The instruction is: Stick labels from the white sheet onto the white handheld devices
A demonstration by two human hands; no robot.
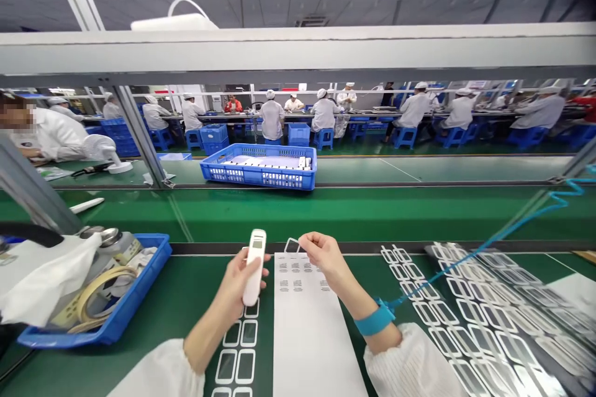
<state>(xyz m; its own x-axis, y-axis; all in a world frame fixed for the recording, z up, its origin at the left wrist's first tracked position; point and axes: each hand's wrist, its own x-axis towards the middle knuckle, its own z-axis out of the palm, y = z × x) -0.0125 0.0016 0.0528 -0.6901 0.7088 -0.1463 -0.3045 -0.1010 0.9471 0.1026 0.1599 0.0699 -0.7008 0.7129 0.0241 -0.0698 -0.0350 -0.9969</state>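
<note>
White sleeves (158, 372) up front, left hand (233, 288) wrapped around a white handheld device (255, 267), right hand (323, 254) pinching a small rectangular film frame (292, 246) over the printed sheet (310, 341).

On the tabletop (186, 304), a paper sheet (307, 335) lies between a strip of frames (237, 347) at left and overlapping frame sheets (484, 316) at right, a crate (93, 301) holding a tape roll (100, 298) farther left. The left hand (235, 291) holds a handheld device (254, 267) above the strip; the right hand (323, 254) sits over the paper's far end. Behind, another crate (258, 167) rests on a second tabletop (372, 170), before a row of workers (326, 113).
</note>
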